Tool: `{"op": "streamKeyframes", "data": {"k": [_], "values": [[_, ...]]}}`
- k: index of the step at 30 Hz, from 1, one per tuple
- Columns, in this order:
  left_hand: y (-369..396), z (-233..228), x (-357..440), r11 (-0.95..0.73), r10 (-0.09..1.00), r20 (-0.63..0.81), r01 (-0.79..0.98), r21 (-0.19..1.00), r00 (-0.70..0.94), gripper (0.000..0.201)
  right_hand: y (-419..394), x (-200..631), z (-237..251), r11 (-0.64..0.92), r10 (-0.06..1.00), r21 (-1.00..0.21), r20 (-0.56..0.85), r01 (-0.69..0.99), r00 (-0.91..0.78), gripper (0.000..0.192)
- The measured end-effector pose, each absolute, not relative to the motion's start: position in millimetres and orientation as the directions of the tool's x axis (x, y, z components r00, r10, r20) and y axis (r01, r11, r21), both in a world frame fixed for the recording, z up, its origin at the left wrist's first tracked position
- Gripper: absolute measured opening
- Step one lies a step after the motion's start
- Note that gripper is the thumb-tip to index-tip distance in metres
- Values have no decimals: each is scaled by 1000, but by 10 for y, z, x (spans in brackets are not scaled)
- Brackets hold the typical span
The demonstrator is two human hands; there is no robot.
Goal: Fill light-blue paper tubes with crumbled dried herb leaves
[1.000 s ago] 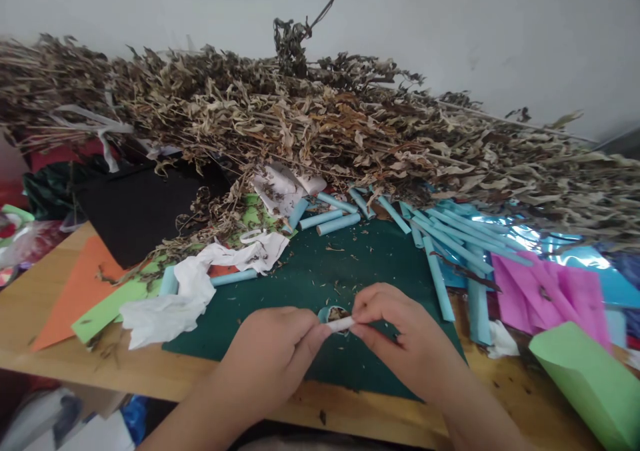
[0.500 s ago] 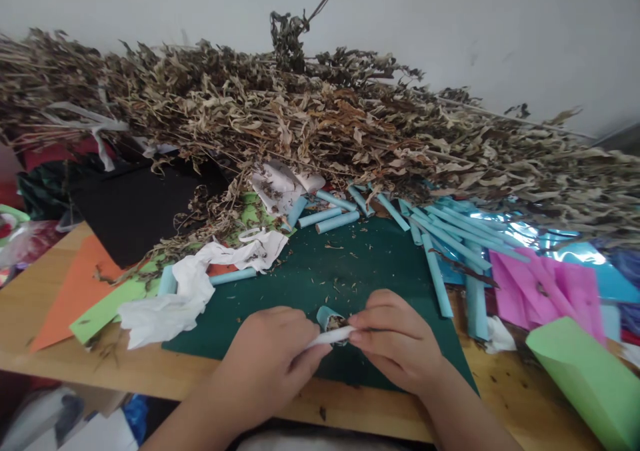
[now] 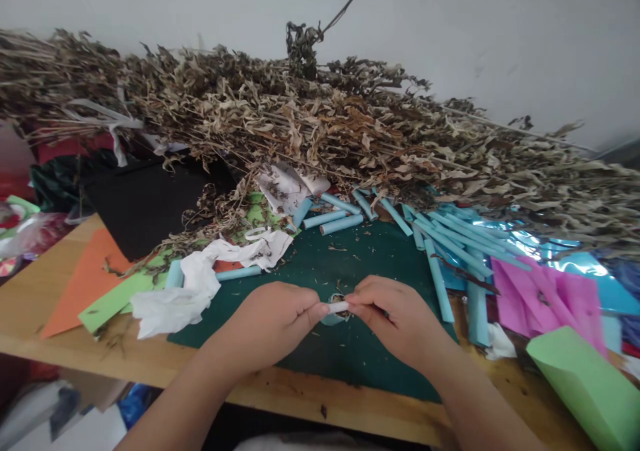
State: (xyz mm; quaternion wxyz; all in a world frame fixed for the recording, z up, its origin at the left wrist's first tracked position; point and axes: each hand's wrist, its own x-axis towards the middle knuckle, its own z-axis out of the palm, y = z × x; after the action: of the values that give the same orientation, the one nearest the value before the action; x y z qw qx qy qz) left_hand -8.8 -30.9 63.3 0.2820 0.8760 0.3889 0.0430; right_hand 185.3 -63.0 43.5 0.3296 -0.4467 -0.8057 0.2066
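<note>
My left hand (image 3: 267,324) and my right hand (image 3: 397,317) meet over a dark green mat (image 3: 320,344), fingertips pinching a small light blue paper piece (image 3: 336,307) that is curled around brown dried bits, white on its inner side. Both hands grip this same piece from either end. Behind the mat lie several rolled light blue paper tubes (image 3: 340,223), and more of them fan out to the right (image 3: 453,244).
A big heap of dried leafy stalks (image 3: 320,131) fills the back of the wooden table (image 3: 45,344). Crumpled white tissue (image 3: 175,301), orange (image 3: 83,284) and light green (image 3: 113,297) sheets lie left; pink (image 3: 540,294) paper and a green sheet (image 3: 585,384) lie right.
Both hands lifted slightly and drew closer together on the curled paper piece, and the white strip between them looks shorter now. The camera shifted a little.
</note>
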Motion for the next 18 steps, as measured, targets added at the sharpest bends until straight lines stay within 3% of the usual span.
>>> {"op": "streamKeyframes", "data": {"k": [6,11,14,18], "values": [[-195,667,-103,-385,682,-254,631,674,686,42,-586,1814,573,307,938,-629,73,714,-339,13],[-118,753,-82,-313,631,-363,653,690,686,45,-522,1818,676,136,944,-634,-150,761,-294,13],[-157,798,-51,-415,692,-304,706,574,655,42,-466,1823,737,98,929,-615,-226,782,-294,14],[-296,783,0,-554,800,-41,764,330,598,28,-387,1810,776,114,911,-592,-258,798,-322,22]]}}
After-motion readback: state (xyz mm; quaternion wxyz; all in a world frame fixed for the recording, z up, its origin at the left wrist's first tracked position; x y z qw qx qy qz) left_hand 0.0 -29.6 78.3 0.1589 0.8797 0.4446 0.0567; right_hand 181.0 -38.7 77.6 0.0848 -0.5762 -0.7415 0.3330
